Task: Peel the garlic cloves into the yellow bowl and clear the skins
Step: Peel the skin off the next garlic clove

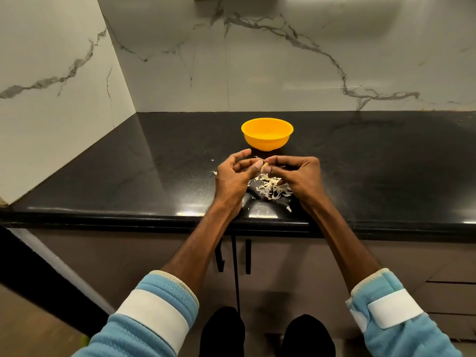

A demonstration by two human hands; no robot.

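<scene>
From the head view, both hands meet over the dark tabletop point(128, 176), just this side of the yellow bowl point(268, 143). The left hand point(235, 173) and the right hand point(298, 176) each have thumb and fingers curled in, pinching one small garlic clove point(265, 165) between their tips. The left forefinger sticks out free above the rest. The clove is held in the air, near the bowl but not over it, so the peeling step looks to be in progress.

Below the hands lies a loose heap of skins point(270, 186), with stray flakes scattered toward the front edge of the tabletop. Whether any peeled cloves already sit in the bowl cannot be told, as its floor is hidden by the near wall.

Several things could go wrong from here:
- The clove is small and probably slick once bare, so a hard tug on the skin could pop it out of the pinch. It would land in the heap or roll off the front edge.
- Papery flakes cling to fingers (they look dry and light), so some may ride into the bowl with the clove.
- A careless sweep during clearing could push the flakes nearest the edge onto the floor.
</scene>
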